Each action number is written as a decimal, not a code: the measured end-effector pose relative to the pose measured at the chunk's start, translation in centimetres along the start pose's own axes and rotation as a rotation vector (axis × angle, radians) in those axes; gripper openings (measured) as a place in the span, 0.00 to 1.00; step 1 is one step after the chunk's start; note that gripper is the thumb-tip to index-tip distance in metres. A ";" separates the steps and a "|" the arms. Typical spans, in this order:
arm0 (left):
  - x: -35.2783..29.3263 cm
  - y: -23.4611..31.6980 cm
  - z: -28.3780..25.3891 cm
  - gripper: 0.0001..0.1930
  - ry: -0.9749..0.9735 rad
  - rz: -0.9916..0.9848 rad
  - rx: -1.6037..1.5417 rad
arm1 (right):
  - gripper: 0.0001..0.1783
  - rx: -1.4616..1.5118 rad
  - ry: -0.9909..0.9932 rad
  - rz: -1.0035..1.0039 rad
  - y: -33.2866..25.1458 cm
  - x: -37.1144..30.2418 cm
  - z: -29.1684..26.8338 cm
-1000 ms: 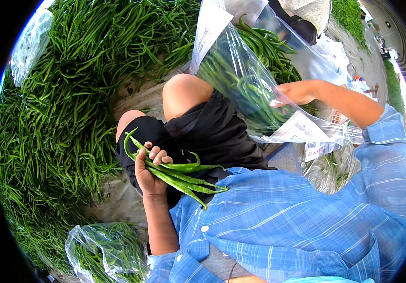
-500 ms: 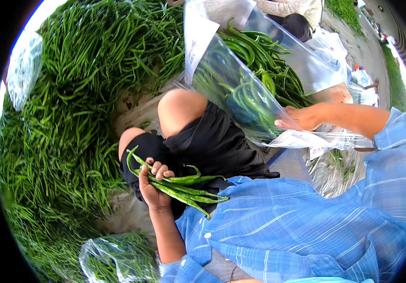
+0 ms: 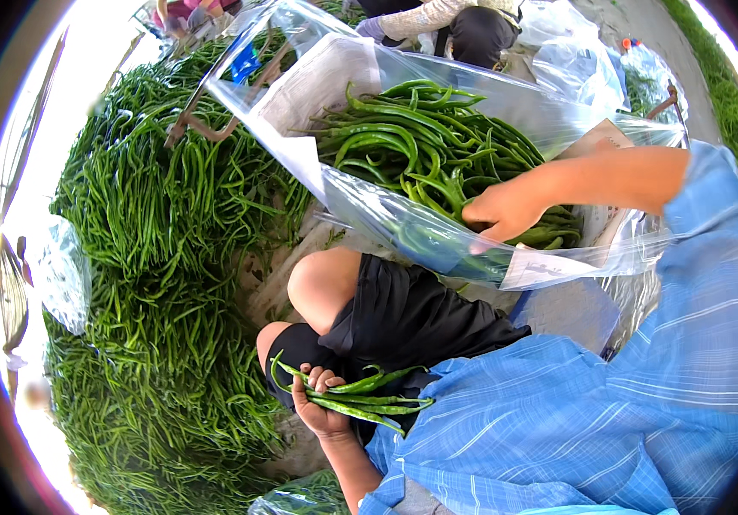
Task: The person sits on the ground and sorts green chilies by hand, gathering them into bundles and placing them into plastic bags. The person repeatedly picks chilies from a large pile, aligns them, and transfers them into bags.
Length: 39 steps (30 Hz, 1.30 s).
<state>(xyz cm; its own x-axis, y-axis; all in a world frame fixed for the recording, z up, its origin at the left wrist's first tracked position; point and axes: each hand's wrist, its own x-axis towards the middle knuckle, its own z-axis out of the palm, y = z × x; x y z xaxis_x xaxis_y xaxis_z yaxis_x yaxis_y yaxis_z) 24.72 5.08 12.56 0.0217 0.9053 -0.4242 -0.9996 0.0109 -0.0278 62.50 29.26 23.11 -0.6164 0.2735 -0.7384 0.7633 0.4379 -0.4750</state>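
My left hand (image 3: 321, 405) is closed around several long green chili peppers (image 3: 378, 399), held sideways in front of my lap. Their tips stick out on both sides of the fist. My right hand (image 3: 506, 210) reaches into a large clear plastic bag (image 3: 369, 202), its thumb and forefinger apart and touching the heap of green chili peppers (image 3: 412, 129) inside. The other fingers are partly hidden. Inside the bag, the peppers lie roughly lined up, with white paper sheets (image 3: 322, 81) along the bag's wall.
A big pile of green chili peppers (image 3: 154, 343) spreads over the ground to my left. Rusty metal rods (image 3: 202, 129) stand at the bag's corners. Across from me another person's sleeve (image 3: 408, 19) and gloved hand show. A filled plastic bag (image 3: 300, 498) lies at the lower edge.
The view has shifted, showing more of the bag and the far side. My right hand has moved from the bag's near side onto the peppers. The left still grips its peppers.
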 end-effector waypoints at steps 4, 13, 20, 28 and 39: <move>0.8 -0.2 1.1 0.09 0.055 -0.049 -0.010 | 0.40 -0.012 -0.055 0.037 -1.4 -1.0 -0.7; 2.1 -1.0 3.4 0.10 0.058 -0.072 0.056 | 0.38 0.212 -0.258 0.205 1.6 -5.6 -6.9; -0.8 -1.8 3.8 0.19 0.033 0.100 0.298 | 0.32 0.037 -0.389 -0.092 1.2 1.0 -2.2; 0.3 0.7 6.5 0.17 -0.235 0.319 0.381 | 0.19 -0.149 -0.294 0.177 -2.2 -2.7 -4.4; -4.7 2.4 9.3 0.16 -0.426 0.701 0.092 | 0.45 -0.334 0.271 -0.835 -28.5 8.2 1.0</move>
<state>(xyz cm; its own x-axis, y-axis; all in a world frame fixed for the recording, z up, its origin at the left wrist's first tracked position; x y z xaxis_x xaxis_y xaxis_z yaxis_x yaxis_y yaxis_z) 21.99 4.86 22.92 -0.5992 0.7979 0.0650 -0.7760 -0.5989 0.1978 35.92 18.17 30.15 -0.9956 -0.0690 -0.0640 -0.0160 0.7940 -0.6076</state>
